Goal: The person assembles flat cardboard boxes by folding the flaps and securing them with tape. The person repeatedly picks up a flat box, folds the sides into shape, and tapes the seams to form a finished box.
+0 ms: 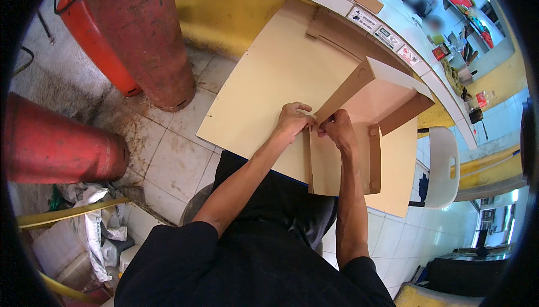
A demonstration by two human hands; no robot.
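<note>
Here, you work at the far-left corner of an open cardboard box [373, 164] on the cream table [264, 77], left hand [293, 123] outside, right hand [339, 132] inside; whether either grips cannot be told. Uneven finger pressure could crease the wall.

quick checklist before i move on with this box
1. Left hand at the cardboard box's left side: ok.
2. Right hand at that same side, reaching inside: ok.
3. Firm grip on the cardboard: cannot tell, the fingertips are partly hidden.
4. Lid raised: ok.
5. Box fully supported by the table: cannot tell, its near end is right at the edge.
6. Brown cardboard piece apart from both hands: ok, at the table's far side.
</note>
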